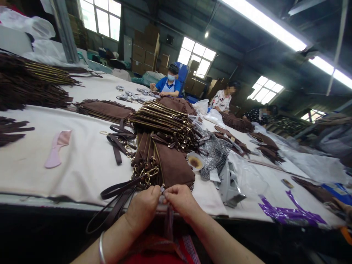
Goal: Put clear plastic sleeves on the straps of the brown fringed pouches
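At the table's front edge, my left hand (143, 206) and my right hand (182, 200) meet with fingers pinched together. Between their fingertips is a small metal clasp (162, 189), partly hidden, at the near corner of a brown fringed pouch (174, 165). A dark strap (169, 223) hangs below my fingers. To the left of the pouch, brass clips (151, 174) and a brown wrist strap (119, 189) lie beside my left hand, some loops drooping over the edge. Behind stands a stack of brown pouches (161, 117) with gold zippers.
A pink comb (56, 150) lies on the left of the cloth-covered table (85, 176). Right of the pouches are a small dish (195, 161), a grey metal tape dispenser (231, 185) and purple plastic wrapping (291, 212). A person in blue (167, 85) sits across the table.
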`<state>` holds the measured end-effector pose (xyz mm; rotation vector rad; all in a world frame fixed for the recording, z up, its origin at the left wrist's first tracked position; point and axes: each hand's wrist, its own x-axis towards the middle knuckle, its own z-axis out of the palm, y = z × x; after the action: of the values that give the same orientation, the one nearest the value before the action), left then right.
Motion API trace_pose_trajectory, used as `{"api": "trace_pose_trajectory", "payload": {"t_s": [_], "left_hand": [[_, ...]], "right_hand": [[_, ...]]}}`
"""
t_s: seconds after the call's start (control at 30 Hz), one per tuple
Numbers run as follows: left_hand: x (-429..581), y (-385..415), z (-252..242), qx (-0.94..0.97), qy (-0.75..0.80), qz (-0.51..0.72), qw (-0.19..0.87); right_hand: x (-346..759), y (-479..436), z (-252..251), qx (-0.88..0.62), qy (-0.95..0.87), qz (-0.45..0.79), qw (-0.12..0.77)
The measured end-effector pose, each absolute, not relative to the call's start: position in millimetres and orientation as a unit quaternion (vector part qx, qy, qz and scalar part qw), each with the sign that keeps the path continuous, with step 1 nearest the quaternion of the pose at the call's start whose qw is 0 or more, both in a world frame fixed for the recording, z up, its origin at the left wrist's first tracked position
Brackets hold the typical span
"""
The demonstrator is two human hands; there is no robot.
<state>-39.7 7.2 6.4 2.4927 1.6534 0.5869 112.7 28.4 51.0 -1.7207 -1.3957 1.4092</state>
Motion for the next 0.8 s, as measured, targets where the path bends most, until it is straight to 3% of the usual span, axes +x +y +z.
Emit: {"api": "trace_pose_trajectory", "payload": {"t_s": [0.33,0.53,0.8], "left_hand": [[-33.2,18.0,31.1,0.641,0.555,0.334,0.412],[-27.7,12.9,26.7,0.332,0.489,0.364,0.72],[-25.9,12.5,23.8,0.142,0.421,0.38,0.812]], "right_hand": [[112.2,23.9,38.2,-0.64,-0.519,0.471,0.314],[108.2,24.9,42.4,-0.639,-0.55,0.429,0.325],[110.5,26.3,33.4,-0.673,-0.586,0.363,0.268]]}}
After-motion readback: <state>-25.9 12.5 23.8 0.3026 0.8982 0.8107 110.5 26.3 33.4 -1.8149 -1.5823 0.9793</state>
